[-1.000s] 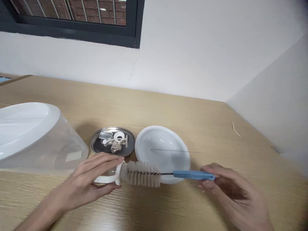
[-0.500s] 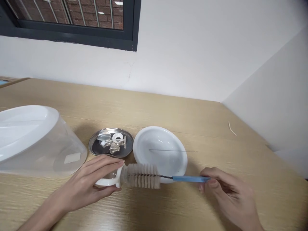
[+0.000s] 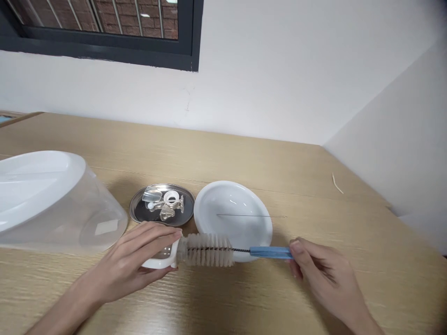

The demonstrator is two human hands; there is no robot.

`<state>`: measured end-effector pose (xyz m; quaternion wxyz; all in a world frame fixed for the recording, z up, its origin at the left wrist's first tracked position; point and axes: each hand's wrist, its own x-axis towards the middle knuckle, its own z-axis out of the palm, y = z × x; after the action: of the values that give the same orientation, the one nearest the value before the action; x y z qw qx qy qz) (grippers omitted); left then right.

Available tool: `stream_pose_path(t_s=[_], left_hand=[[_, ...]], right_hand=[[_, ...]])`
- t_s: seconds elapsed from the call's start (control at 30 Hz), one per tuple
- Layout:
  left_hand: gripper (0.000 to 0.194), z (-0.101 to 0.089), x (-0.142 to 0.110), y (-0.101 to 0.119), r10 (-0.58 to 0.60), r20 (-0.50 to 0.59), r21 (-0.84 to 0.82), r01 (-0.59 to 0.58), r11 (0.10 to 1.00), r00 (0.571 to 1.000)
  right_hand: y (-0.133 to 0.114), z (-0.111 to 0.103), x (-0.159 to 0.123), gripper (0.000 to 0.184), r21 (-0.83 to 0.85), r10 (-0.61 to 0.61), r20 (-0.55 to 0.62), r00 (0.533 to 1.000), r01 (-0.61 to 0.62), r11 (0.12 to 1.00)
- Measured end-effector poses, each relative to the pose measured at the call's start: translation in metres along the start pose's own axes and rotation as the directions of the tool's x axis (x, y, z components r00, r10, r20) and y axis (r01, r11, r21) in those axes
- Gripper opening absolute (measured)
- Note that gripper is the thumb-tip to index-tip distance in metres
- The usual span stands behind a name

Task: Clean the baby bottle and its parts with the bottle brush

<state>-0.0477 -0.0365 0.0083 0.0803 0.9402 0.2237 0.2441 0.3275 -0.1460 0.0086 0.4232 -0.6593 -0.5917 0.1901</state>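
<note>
My left hand (image 3: 139,256) is closed round a small clear bottle with a white rim and handle (image 3: 159,261), its mouth facing right. The bottle's body is mostly hidden by the fingers. Between thumb and fingers, my right hand (image 3: 324,274) grips the blue handle of a bottle brush (image 3: 209,250). The brush lies level, with its pale bristles at the bottle's mouth and the tip out of sight there. Behind the brush is a white bowl (image 3: 232,200), with a thin wire (image 3: 251,215) lying across it and over its right rim.
A round metal tray (image 3: 134,209) left of the bowl holds small clear and white plastic parts (image 3: 167,204). At the far left stands a large translucent container with a white top (image 3: 80,200). A short pale strip (image 3: 337,184) lies on the wooden table (image 3: 296,163) at right.
The brush handle has risen slightly in view, and my right hand has shifted a little left along it. The bottle now sits slightly further right and more level.
</note>
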Motion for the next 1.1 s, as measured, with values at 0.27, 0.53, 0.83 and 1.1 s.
stream_pose_path(t_s=[0.27,0.53,0.83,1.1], left_hand=[[0.054,0.004,-0.002,-0.002,0.028,-0.018,-0.016,-0.029,0.999,0.999],[0.063,0.008,-0.013,-0.006,0.048,0.011,0.055,-0.049,0.997,0.999],[0.055,0.002,-0.003,0.002,0.014,-0.005,0.014,-0.014,1.0,1.0],[0.049,0.004,0.0,0.001,-0.039,-0.026,-0.013,0.039,0.999,0.999]], right_hand=[[0.008,-0.002,0.005,0.062,0.01,-0.044,0.123,0.991,0.043,0.999],[0.0,0.005,-0.001,0.063,0.034,0.143,0.064,0.988,-0.145,0.989],[0.021,-0.009,0.002,0.031,0.009,-0.061,0.079,0.995,0.061,0.998],[0.026,-0.014,0.006,0.02,0.074,-0.2,0.047,0.979,0.196,0.978]])
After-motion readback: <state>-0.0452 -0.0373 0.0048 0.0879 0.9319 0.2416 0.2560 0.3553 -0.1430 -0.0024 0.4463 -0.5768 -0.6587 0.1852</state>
